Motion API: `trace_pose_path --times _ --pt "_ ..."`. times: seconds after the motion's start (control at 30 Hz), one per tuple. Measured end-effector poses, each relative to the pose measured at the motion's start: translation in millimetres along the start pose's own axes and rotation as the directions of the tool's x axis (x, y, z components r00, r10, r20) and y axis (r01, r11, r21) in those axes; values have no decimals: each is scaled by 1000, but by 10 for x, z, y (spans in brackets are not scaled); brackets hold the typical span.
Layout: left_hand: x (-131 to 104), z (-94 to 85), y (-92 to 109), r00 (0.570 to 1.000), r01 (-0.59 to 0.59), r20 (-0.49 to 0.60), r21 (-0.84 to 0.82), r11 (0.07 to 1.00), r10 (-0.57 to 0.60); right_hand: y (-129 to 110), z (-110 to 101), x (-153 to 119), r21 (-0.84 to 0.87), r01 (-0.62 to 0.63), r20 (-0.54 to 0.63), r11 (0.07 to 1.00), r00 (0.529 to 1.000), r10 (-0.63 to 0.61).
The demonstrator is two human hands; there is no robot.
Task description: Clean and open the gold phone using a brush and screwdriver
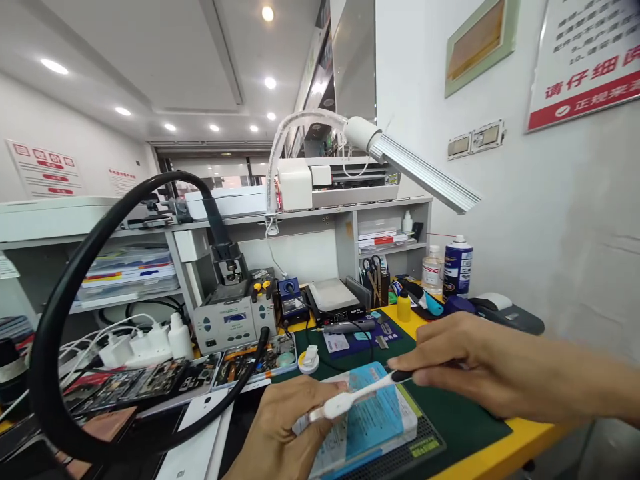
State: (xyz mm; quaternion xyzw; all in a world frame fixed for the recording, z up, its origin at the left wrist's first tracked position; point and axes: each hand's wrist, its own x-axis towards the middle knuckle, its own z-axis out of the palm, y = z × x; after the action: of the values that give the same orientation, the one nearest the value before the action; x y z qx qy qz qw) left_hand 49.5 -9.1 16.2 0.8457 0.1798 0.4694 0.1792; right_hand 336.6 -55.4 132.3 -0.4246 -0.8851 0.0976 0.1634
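Observation:
Low in the head view, my left hand (293, 427) is closed on one end of a thin white strip. The strip passes through a white toothbrush-like tool (345, 402) or lies against its head; I cannot tell which. My right hand (455, 360) grips the dark handle end of this tool, fingers pinched, at the right. Beneath both hands lies a blue and white box (375, 417) on a dark perforated plate (431, 433), over a green mat (465, 427).
A thick black hose (47, 333) loops across the left. Behind stand a soldering station (233, 323), a parts tray (295, 347), a yellow bottle (403, 307) and a blue spray can (457, 267). A lamp (425, 170) hangs above.

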Motion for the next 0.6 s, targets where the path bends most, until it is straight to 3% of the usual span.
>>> trace_pose_path --times 0.1,0.2,0.33,0.53,0.6 --pt "-7 -27 -1 1000 -19 25 15 1000 18 -94 25 91 -19 44 91 999 995 -42" --pt "3 -50 5 1000 4 4 60 998 -4 15 -28 -31 -10 1 35 1000 999 -1" --pt "19 -42 0 998 -57 0 69 996 57 138 -81 -228 -61 -107 -33 992 994 105" --pt "4 -44 46 997 -70 -10 103 992 72 -138 84 43 -1 69 51 998 996 -69" --pt "9 -49 83 999 -45 1 109 993 45 -151 102 75 11 67 43 998 997 -68"
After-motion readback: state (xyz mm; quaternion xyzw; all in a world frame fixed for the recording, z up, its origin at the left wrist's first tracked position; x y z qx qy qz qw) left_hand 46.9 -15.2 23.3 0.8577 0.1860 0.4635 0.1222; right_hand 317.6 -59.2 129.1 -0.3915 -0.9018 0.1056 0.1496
